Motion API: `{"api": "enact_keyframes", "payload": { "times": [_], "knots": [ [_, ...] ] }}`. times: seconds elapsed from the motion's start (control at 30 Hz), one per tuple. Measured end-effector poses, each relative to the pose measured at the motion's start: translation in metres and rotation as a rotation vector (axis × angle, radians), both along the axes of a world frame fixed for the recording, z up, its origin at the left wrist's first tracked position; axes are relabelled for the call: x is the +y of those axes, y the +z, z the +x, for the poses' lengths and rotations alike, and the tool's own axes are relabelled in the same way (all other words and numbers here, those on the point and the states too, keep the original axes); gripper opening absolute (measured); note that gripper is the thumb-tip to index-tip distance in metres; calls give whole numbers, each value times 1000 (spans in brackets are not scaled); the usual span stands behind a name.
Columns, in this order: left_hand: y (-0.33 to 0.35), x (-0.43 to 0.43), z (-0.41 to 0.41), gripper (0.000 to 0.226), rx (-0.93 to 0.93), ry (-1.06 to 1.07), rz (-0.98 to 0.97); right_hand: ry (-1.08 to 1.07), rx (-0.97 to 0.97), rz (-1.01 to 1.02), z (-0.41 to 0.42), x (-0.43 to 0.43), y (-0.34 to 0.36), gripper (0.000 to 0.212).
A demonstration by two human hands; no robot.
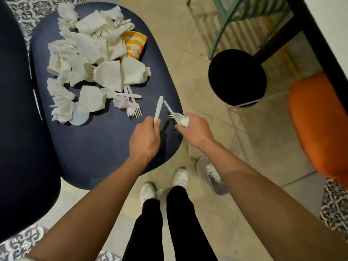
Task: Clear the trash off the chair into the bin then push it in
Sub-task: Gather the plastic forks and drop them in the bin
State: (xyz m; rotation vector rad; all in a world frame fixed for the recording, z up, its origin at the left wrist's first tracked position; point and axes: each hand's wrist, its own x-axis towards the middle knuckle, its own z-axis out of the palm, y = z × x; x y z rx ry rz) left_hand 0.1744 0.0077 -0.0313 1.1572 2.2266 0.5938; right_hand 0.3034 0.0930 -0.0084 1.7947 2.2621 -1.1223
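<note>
While the left hand [145,137] is pinching a plastic knife [158,108], the right hand [194,129] is gripping a fork [174,116] and crumpled napkin [185,120] at the navy chair's [98,147] edge, where the trash pile [90,59] is lying heaped beyond them.

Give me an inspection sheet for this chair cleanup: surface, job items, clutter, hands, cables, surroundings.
Surface: dark blue chair seat; trash covers its far half.
Job's things: pile of crumpled napkins and paper cups, yellow-and-white carton, plastic forks and a round lid lie on the seat; no bin clearly identifiable.
Clutter: nothing seen beyond the trash.
Hands: left hand grips a white plastic utensil; right hand holds a fork and a crumpled napkin.
Cables: nothing seen.
Surroundings: tiled floor, black round base, orange seat, green metal frame.
</note>
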Motion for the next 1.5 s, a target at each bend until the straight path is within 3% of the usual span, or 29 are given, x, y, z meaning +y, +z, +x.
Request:
{"api": "enact_keyframes", "payload": {
  "times": [0.27,0.47,0.57,0.7,0.93,1.17,1.27,1.5],
  "knots": [
    [-17,0,87,37,-149,-132,0,-149,-73,-45,101,-15,-17,26],
    [-32,1,165,35,-270,-120,-48,-256,-22,-121,181,-22,-34,11],
    [-45,0,200,37,-267,-99,-87,-270,1,-154,215,-24,-47,6],
    [-72,0,244,35,-283,-72,-113,-296,13,-233,252,-21,-73,20],
    [-107,0,287,25,-298,-62,-145,-300,-17,-353,282,-28,-116,5],
    [-155,3,312,37,-417,-112,-460,-345,-76,-430,296,-38,-165,34],
    [-189,9,318,36,-469,-17,-575,-388,-107,-455,298,-35,-201,37],
    [-270,33,341,40,-476,-227,-768,-493,-117,-522,306,-30,-296,31]
  ]
}}
